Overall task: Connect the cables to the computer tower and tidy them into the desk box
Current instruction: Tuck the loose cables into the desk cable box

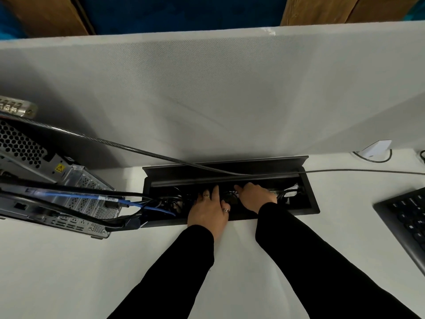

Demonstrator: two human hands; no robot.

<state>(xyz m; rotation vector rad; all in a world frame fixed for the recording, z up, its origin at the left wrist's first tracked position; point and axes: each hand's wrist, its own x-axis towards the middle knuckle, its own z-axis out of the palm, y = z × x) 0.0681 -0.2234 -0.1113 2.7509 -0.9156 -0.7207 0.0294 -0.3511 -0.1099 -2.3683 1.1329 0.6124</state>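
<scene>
The black desk box [309,204] is sunk into the white desk, its lid [227,164] standing open at the back. Both hands reach into it. My left hand [210,209] lies palm down over a bundle of black cables [231,197] in the middle of the box. My right hand [255,195] presses on the same bundle from the right, fingers curled down. The computer tower [57,192] lies at the left with its rear panel facing the box. Black cables [76,211] and a blue cable [147,207] run from that panel into the box's left end.
A steel lock cable [147,151] crosses from a combination lock [16,108] on the tower, over the box lid, off to the right. A black keyboard [407,219] lies at the right edge. A grey partition [207,93] stands right behind the box. A white bracket [376,148] sits at the partition's foot.
</scene>
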